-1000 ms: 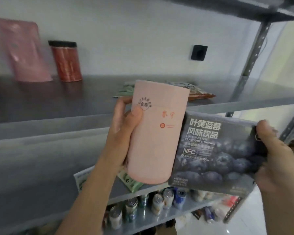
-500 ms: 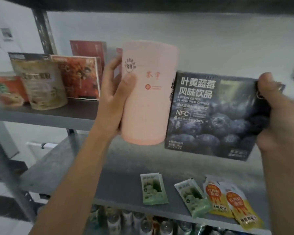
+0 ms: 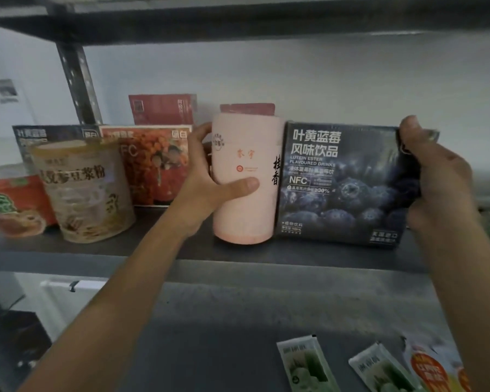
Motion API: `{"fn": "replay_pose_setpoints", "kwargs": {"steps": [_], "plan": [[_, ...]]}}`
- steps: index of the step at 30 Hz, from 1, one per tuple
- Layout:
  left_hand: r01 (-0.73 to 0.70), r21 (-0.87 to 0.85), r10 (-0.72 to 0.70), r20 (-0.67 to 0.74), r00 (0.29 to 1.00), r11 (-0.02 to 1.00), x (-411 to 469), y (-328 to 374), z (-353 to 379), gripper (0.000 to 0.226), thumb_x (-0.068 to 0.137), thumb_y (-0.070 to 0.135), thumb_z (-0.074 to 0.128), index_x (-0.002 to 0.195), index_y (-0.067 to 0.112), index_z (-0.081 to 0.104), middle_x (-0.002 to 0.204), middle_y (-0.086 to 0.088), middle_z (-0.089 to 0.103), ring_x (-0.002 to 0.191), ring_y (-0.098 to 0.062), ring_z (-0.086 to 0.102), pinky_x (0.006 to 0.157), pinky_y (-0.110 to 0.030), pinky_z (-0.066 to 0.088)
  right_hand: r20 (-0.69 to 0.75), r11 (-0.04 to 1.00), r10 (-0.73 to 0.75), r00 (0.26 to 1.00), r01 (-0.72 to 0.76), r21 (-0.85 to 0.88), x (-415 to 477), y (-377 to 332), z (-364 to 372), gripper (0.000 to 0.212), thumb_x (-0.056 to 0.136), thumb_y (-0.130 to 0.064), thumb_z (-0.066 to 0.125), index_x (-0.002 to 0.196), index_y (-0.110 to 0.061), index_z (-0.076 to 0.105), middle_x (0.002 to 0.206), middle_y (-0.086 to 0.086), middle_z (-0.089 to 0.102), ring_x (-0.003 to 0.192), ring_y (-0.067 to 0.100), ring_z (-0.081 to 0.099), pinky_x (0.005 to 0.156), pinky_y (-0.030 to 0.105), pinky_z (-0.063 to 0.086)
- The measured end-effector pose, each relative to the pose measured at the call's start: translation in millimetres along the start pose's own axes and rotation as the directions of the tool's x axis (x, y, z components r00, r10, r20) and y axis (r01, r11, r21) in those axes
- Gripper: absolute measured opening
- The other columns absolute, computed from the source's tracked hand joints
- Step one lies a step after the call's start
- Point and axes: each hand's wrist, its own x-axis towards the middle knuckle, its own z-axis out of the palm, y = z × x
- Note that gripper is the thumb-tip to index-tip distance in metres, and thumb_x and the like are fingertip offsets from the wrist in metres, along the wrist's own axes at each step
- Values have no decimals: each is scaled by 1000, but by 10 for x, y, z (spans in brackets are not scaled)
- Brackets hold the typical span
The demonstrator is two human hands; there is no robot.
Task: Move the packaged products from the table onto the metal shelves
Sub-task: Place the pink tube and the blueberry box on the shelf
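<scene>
A pink cylindrical canister [image 3: 246, 210] stands upright on the grey metal shelf [image 3: 181, 253], and my left hand [image 3: 207, 185] is wrapped around its left side, thumb across the front. Touching its right side, a dark blueberry drink box [image 3: 343, 182] rests on the same shelf, its lower edge down. My right hand [image 3: 439, 179] grips the box's right end. A red package [image 3: 246, 108] shows just behind the canister's top.
Left on the shelf stand a beige tub [image 3: 85, 190], an orange bowl [image 3: 14, 205], an orange box [image 3: 156, 165] and a red box [image 3: 161, 108]. A steel upright [image 3: 79, 83] rises behind them. The lower shelf [image 3: 210, 335] holds green sachets [image 3: 303, 363] and an orange sachet [image 3: 433, 369].
Both hands have carried the canister and the box forward and down from mid-air onto the shelf, beside the products on the left. The view has shifted up and closer to this shelf.
</scene>
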Motion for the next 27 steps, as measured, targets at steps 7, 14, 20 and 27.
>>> {"fn": "replay_pose_setpoints", "kwargs": {"steps": [7, 14, 20, 27], "plan": [[75, 50, -81, 137, 987, 996, 66, -45, -87, 108, 65, 8, 74, 148, 33, 11, 120, 31, 57, 113, 8, 55, 83, -17, 51, 67, 994, -84, 994, 88, -68, 211, 99, 14, 37, 70, -55, 70, 73, -20, 61, 53, -11, 64, 45, 4, 60, 42, 17, 45], [89, 306, -74, -60, 995, 948, -50, -105, 56, 125, 37, 52, 89, 137, 43, 14, 143, 9, 34, 131, -7, 37, 108, -38, 38, 579, 810, 89, 810, 280, -516, 555, -36, -469, 66, 20, -71, 86, 80, -45, 74, 87, -15, 74, 83, 5, 71, 67, 22, 58], [262, 296, -267, -22, 963, 919, 97, -114, -21, 98, 63, 25, 88, 142, 25, 30, 140, 6, 48, 127, -10, 47, 108, -42, 40, 535, 758, 120, 836, 271, -593, 811, -26, -524, 30, 54, -22, 85, 79, -34, 76, 82, -18, 73, 76, -2, 69, 69, 18, 57], [325, 566, -321, -110, 941, 758, 134, -235, 186, 106, 55, 28, 92, 137, 18, 26, 138, -1, 36, 129, -17, 38, 111, -37, 33, 361, 759, 96, 928, 167, -630, 1248, 241, -308, 41, 72, -3, 77, 110, -12, 65, 99, 7, 69, 80, 16, 64, 61, 22, 59]]}}
